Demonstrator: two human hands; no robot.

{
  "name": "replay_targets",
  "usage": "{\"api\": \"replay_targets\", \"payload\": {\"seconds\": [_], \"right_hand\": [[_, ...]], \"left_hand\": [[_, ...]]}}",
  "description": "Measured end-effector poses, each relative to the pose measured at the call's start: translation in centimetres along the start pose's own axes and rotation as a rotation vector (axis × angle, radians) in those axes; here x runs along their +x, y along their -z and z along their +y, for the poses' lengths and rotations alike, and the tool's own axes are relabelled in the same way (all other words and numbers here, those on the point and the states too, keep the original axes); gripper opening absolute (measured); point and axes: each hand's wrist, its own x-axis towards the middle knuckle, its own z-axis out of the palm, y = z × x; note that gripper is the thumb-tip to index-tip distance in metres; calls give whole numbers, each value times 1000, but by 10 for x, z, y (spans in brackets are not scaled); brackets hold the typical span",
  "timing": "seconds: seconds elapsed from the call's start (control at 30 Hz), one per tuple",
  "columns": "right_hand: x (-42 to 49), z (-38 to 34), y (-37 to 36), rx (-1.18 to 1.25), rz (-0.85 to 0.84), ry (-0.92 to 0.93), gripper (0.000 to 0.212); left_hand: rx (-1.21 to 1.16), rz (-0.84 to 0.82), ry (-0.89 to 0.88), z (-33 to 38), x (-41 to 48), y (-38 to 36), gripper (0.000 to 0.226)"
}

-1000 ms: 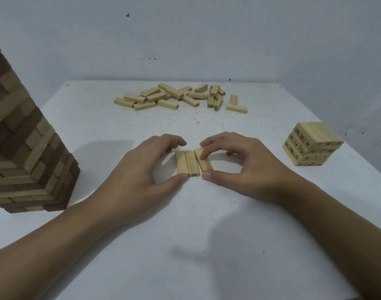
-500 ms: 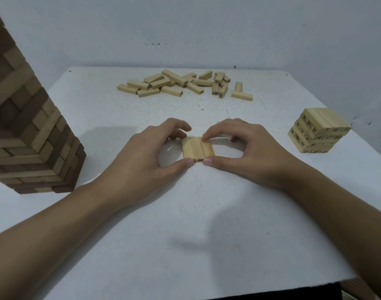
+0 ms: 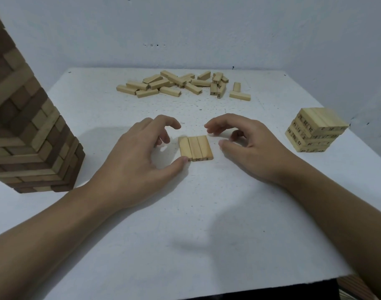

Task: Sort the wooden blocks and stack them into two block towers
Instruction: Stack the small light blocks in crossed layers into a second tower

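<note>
"Wooden blocks [image 3: 195,148], three, at centre: how do they lie?" asks the first reader.

"Flat on the white worktop [image 3: 207,213], long sides touching, near ends roughly level. Printed numbers show on two of the near end faces," replies the second.

"And the hands?"

"The left hand [image 3: 139,154] rests left of the row. Its thumb tip touches the near left corner of the leftmost block. Its fingers arch loosely beside the row and hold nothing, so its grip is released. The right hand [image 3: 248,146] sits just right of the row, thumb apart from the blocks, curved fingers by the far right corner. Its grip is also released."

"What else belongs to the task?"

"A tall tower [image 3: 31,139] of light and dark blocks stands at the left edge, its top cut off by the frame. A short stack [image 3: 315,131] of pale numbered blocks stands at the right, layers slightly askew. A loose pile [image 3: 181,83] of pale blocks lies scattered along the far side, near the wall [image 3: 207,29]."
</note>
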Motion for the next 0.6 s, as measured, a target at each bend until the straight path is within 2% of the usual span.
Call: {"api": "replay_targets", "payload": {"seconds": [0.3, 0.4, 0.5, 0.6], "right_hand": [[0, -3, -5, -150, 4, 25, 43], [0, -6, -7, -226, -15, 3, 55], [1, -11, -7, -325, -86, -54, 74], [-1, -13, -6, -475, -228, -75, 78]], "left_hand": [[23, -53, -5, 3, 0, -4, 48], [24, -75, -9, 5, 0, -5, 50], [77, -95, -45, 9, -1, -6, 54], [145, -112, -66, 6, -1, -6, 52]]}}
